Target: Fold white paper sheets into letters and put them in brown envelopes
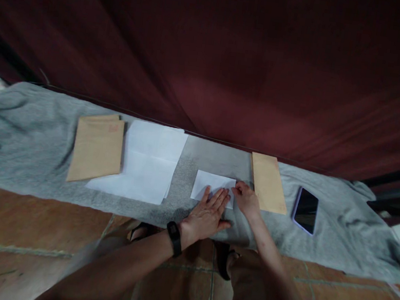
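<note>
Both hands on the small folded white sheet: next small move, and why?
Probably slide the right hand along the right edge of the small folded white paper sheet to press the crease, while the left hand lies flat pinning it to the grey cloth. The right fingertips already pinch that edge.

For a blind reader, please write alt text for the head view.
Two hands press a folded white paper on a grey cloth: left hand flat, right hand at its edge. Envelopes, white sheets and a phone lie beside.
</note>
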A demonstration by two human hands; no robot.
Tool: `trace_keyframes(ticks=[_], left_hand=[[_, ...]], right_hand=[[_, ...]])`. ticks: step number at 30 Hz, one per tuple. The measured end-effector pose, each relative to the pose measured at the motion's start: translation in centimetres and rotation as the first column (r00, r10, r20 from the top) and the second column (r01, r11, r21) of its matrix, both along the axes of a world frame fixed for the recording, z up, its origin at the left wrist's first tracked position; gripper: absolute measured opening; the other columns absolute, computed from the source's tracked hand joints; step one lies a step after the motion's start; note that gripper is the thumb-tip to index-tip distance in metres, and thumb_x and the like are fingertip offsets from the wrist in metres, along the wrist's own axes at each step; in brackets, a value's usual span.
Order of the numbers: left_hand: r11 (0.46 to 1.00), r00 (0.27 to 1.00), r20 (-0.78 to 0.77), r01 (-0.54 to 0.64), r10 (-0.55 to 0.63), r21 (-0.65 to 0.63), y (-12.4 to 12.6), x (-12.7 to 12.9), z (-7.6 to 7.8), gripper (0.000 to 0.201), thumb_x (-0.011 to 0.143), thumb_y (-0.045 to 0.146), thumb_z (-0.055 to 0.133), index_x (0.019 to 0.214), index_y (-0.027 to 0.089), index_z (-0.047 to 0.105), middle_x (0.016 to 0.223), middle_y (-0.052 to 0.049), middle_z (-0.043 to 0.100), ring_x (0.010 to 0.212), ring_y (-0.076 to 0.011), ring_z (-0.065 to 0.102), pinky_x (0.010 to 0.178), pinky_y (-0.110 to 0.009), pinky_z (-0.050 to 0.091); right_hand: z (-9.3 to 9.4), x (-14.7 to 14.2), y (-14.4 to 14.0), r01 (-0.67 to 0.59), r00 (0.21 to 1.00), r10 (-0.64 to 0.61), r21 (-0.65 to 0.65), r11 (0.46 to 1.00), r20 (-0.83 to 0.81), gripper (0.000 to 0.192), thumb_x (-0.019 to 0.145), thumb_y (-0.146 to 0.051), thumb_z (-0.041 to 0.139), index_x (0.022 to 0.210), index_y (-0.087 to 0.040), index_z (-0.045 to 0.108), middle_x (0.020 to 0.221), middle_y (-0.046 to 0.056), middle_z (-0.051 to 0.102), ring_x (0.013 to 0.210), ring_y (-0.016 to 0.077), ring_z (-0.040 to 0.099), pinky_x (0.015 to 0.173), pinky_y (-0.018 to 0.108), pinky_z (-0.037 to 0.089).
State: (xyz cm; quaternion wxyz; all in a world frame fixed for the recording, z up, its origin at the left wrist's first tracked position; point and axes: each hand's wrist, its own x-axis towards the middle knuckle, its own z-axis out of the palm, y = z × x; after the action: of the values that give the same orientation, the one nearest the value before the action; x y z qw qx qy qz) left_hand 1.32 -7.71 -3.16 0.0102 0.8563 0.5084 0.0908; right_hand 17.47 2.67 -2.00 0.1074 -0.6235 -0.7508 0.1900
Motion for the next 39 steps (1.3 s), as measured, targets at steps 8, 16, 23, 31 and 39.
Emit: trace_keyframes(ticks=[8, 16, 23, 31, 39], left_hand=[[0.998, 0.997, 0.058, -0.054, 0.055, -0.029, 1.0, -0.4, -0.7, 0.074, 0.098, 0.064, 0.029, 0.157, 0.019, 0.031, 0.167, -0.012, 0.026, 0.157, -0.0287, 0.012, 0.124, -0.065, 0.005], [0.973, 0.972, 0.071, -0.221, 0.225, -0.061, 3.0, -1.7, -0.6, 0.063, 0.103, 0.049, 0.029, 0.158, 0.019, 0.029, 0.166, -0.012, 0.028, 0.156, -0.0292, 0.016, 0.123, -0.067, 0.006], [0.931, 0.929, 0.059, -0.365, 0.366, -0.027, 3.5, -2.4, -1.0, 0.065, 0.102, 0.048, 0.029, 0.158, 0.014, 0.028, 0.164, -0.016, 0.03, 0.155, -0.0292, 0.02, 0.125, -0.061, 0.01], [0.902, 0.901, 0.045, -0.432, 0.432, 0.011, 3.7, -4.7, -1.2, 0.068, 0.101, 0.047, 0.029, 0.155, 0.006, 0.031, 0.163, -0.02, 0.032, 0.153, -0.0302, 0.024, 0.124, -0.054, 0.021], [0.929, 0.843, 0.413, -0.37, 0.343, -0.016, 5.0, -5.4, 2.3, 0.054, 0.103, 0.041, 0.028, 0.144, 0.013, 0.051, 0.16, -0.014, 0.041, 0.152, -0.0267, 0.03, 0.124, -0.05, 0.026]], right_hand=[[0.3, -0.3, -0.4, 0.018, 0.997, -0.018, -0.005, 1.0, 0.071, 0.014, 0.098, -0.025, 0.054, 0.098, -0.023, 0.067, 0.098, 0.004, 0.072, 0.092, 0.0175, 0.068, 0.076, 0.025, 0.044], [0.4, -0.6, -0.3, 0.024, 0.994, -0.023, -0.014, 1.0, 0.105, 0.015, 0.099, -0.024, 0.053, 0.1, -0.022, 0.067, 0.1, 0.005, 0.073, 0.095, 0.0184, 0.069, 0.079, 0.025, 0.045], [0.9, -0.7, -0.3, 0.04, 0.995, -0.037, -0.03, 0.999, 0.09, 0.017, 0.099, -0.024, 0.052, 0.1, -0.023, 0.069, 0.102, 0.004, 0.074, 0.096, 0.0175, 0.069, 0.079, 0.024, 0.045], [0.7, -0.6, 0.1, 0.118, 0.987, -0.126, -0.083, 0.99, -0.103, 0.014, 0.093, -0.021, 0.056, 0.089, -0.022, 0.07, 0.091, 0.005, 0.074, 0.091, 0.0194, 0.069, 0.077, 0.025, 0.046], [3.4, 0.1, 0.7, 0.126, 0.815, -0.132, -0.05, 0.991, -0.564, 0.018, 0.09, -0.031, 0.048, 0.079, -0.021, 0.059, 0.064, -0.003, 0.055, 0.065, 0.0145, 0.057, 0.062, 0.022, 0.047]])
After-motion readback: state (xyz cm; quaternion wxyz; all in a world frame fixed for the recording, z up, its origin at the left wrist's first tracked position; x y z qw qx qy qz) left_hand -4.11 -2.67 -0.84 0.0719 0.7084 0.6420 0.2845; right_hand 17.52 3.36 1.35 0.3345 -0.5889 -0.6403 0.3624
